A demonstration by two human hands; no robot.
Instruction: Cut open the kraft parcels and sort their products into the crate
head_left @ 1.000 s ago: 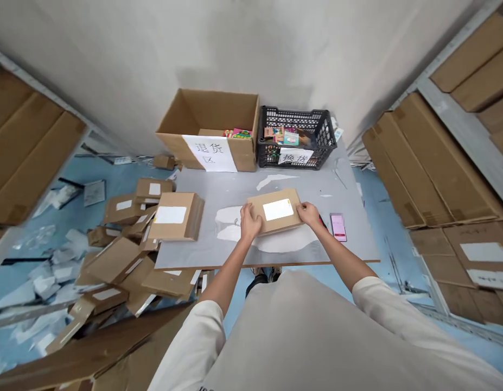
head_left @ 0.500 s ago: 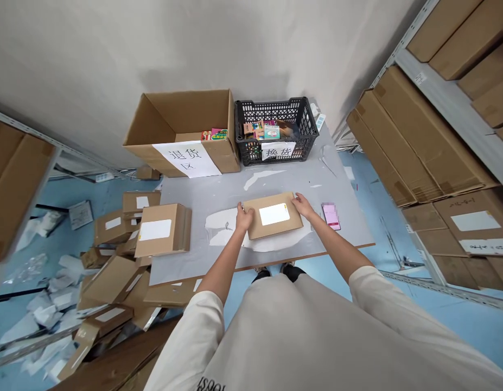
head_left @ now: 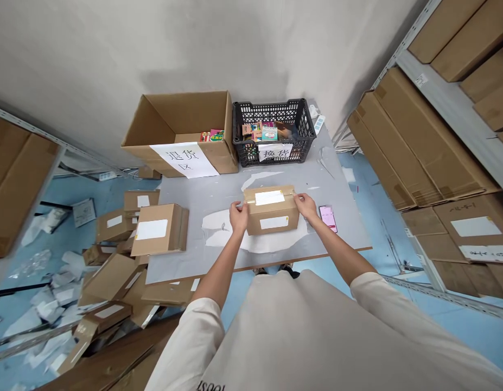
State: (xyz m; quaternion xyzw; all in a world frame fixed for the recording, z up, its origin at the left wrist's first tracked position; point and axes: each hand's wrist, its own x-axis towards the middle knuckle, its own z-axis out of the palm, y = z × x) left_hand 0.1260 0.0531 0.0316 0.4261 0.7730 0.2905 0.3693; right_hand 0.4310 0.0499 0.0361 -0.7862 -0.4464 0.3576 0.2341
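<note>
Between my two hands is a small cardboard box (head_left: 292, 219) with one white label on its top and another on the side facing me. Clear tape seems to run along the top. My left hand (head_left: 239, 217) grips its left end, and my right hand (head_left: 305, 206) has hold of the upper right corner. The box is over a torn white patch (head_left: 218, 220) on the grey table (head_left: 173, 271). To the right of my right hand lies a phone (head_left: 328, 219) with a pink lit screen.
At the table's back stand a large open carton (head_left: 153, 157) and a black plastic crate (head_left: 271, 106), both holding small colourful packs. More boxes (head_left: 156, 247) stand at the left edge. Cartons and paper litter the floor at left. Shelving with big cartons (head_left: 398, 141) rises on the right.
The box has tipped between my hands: before, one labelled face filled the view; now two labelled faces show. Both hands still hold its ends. The view has shifted slightly.
</note>
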